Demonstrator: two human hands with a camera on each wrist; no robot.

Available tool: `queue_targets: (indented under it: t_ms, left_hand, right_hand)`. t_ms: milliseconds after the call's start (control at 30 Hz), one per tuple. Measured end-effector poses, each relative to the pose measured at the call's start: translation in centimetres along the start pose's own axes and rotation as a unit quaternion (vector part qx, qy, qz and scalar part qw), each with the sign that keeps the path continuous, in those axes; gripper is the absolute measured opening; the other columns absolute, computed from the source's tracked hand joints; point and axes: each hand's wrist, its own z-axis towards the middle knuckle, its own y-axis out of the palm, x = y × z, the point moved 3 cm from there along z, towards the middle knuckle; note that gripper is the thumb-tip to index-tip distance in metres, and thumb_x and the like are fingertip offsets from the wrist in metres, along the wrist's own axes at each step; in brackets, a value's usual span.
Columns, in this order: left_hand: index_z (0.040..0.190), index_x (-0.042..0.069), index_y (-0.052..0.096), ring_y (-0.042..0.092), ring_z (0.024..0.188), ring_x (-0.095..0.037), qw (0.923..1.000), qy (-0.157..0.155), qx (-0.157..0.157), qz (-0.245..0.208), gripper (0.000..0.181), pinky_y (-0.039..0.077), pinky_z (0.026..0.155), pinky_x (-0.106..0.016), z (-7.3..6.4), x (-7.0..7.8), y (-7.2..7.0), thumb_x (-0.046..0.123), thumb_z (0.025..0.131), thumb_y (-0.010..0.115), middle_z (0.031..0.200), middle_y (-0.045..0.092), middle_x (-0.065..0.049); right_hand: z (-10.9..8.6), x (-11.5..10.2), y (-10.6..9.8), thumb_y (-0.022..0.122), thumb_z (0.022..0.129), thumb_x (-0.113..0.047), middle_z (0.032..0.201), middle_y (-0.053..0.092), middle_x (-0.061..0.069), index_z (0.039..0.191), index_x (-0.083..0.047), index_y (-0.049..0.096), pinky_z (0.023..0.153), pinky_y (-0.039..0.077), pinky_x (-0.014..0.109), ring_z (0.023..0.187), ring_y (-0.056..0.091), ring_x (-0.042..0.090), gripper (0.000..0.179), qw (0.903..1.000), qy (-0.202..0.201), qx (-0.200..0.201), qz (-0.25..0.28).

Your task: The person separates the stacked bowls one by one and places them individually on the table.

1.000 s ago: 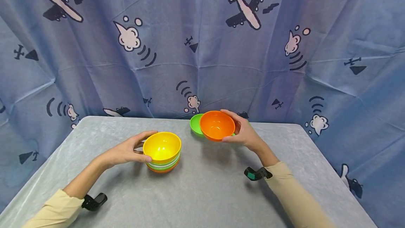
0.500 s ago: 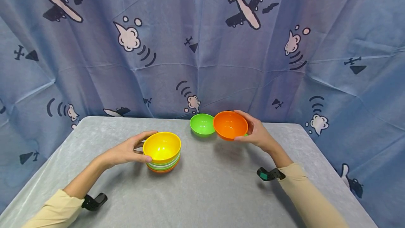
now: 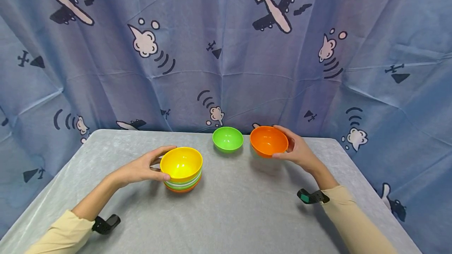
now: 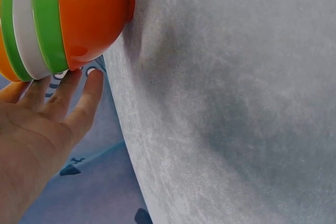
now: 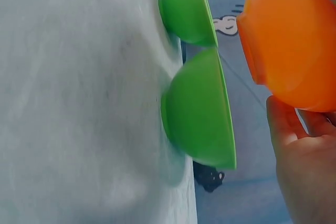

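Note:
A stack of nested bowls [image 3: 181,185] stands on the table at left of centre, yellow uppermost, then green, white and green bands, orange at the bottom. My left hand [image 3: 144,166] holds its left side, thumb at the front of the yellow bowl [image 3: 181,164]; in the left wrist view the fingers [image 4: 86,100] lie along the stack. Held above the table, an orange bowl [image 3: 269,141] is gripped at its right side by my right hand [image 3: 296,150]. One green bowl [image 3: 227,139] sits left of it; a second green bowl [image 5: 202,108] shows only in the right wrist view.
A grey cloth covers the table [image 3: 226,214]. Behind its far edge hangs a blue curtain [image 3: 176,50] printed with aeroplanes. Both wrists wear black bands, the left band [image 3: 106,224] and the right band [image 3: 313,196].
My right hand has carried the orange bowl to the right, uncovering the left green bowl in the head view. My left hand and the stack stay in place.

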Motion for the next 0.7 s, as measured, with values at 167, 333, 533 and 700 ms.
queue_targets:
  t_ms: [167,333,533,700]
  left_hand:
    - [0.159,0.008,0.028,0.039,0.138,-0.043,1.0000,-0.002,-0.001,-0.002,0.085,0.041,0.106,-0.054,0.0,0.1,0.0,0.020,0.091,0.078,0.159,0.032,-0.016]
    - [0.159,0.007,0.028,0.039,0.138,-0.043,1.0000,-0.002,0.000,0.000,0.086,0.041,0.106,-0.054,0.0,0.2,0.0,0.020,0.091,0.078,0.159,0.032,-0.016]
    - [0.159,0.007,0.028,0.039,0.138,-0.043,1.0000,-0.002,0.001,0.000,0.086,0.041,0.106,-0.054,0.0,0.1,-0.1,0.020,0.091,0.078,0.159,0.031,-0.017]
    - [0.160,0.008,0.028,0.038,0.138,-0.043,1.0000,-0.002,-0.001,0.001,0.086,0.041,0.106,-0.055,0.0,0.0,0.0,0.020,0.091,0.078,0.159,0.031,-0.017]
  right_hand:
    - [-0.5,0.5,-1.3,0.080,0.085,0.003,0.148,0.043,0.019,0.155,-0.002,0.036,0.096,0.048,0.025,0.124,0.049,0.026,0.083,0.9997,0.002,0.018,-0.016]
    - [-1.1,0.7,-2.5,0.078,0.086,0.004,0.146,0.045,0.018,0.155,-0.002,0.036,0.095,0.049,0.023,0.123,0.050,0.022,0.081,0.9989,-0.002,0.038,-0.026]
    - [-1.7,0.7,-3.6,0.080,0.087,-0.002,0.145,0.046,0.017,0.155,-0.003,0.037,0.093,0.049,0.021,0.121,0.050,0.021,0.080,0.9965,0.017,0.062,-0.053]
    - [-2.4,0.9,-4.6,0.078,0.089,-0.004,0.144,0.047,0.018,0.156,-0.003,0.036,0.091,0.049,0.019,0.120,0.049,0.019,0.079,0.9939,0.028,0.080,-0.071]
